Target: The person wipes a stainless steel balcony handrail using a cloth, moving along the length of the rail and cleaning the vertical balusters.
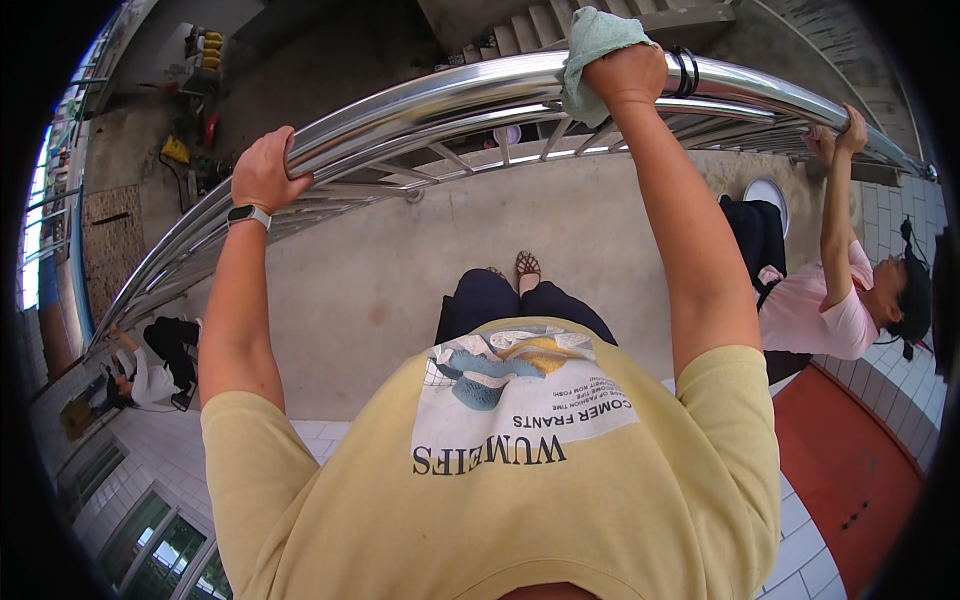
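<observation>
A shiny metal railing curves across the view in front of me, its round top rail above thinner bars. On the left, my left hand is wrapped over the top rail, a watch at its wrist. Right of the middle, my right hand presses a pale green cloth against the same rail. The cloth drapes over both sides of the rail, and the fingertips are hidden behind hand and cloth. Just right of that hand, dark bands circle the rail.
At the right, a person in pink grips the railing; a white basin lies behind. Another person works at the far left. Beyond the railing are concrete steps and a yellow item. A red door stands lower right.
</observation>
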Action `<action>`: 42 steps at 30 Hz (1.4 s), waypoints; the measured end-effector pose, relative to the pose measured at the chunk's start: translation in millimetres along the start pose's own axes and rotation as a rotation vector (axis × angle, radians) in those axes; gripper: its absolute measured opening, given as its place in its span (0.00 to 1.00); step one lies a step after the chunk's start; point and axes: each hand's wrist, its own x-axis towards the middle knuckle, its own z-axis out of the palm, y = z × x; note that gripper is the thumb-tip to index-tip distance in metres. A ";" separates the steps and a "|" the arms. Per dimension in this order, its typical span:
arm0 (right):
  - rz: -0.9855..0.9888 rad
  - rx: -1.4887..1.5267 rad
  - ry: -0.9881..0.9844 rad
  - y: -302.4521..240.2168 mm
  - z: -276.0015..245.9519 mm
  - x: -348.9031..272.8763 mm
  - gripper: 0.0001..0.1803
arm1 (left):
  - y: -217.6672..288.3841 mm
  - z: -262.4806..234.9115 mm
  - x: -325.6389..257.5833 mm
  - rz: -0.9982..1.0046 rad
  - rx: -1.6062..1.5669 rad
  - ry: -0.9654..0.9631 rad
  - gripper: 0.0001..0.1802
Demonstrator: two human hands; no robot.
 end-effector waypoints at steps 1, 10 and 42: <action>-0.010 -0.008 0.001 0.9 1.6 0.9 0.22 | -0.1 -0.5 0.4 -0.003 -0.003 -0.005 0.38; 0.033 -0.040 -0.020 0.2 -4.2 1.7 0.21 | 1.6 -1.3 4.1 0.007 -0.005 0.012 0.35; -0.252 -0.375 0.165 -13.2 -5.1 -12.9 0.10 | -3.0 0.3 -2.2 -0.004 -0.013 0.046 0.36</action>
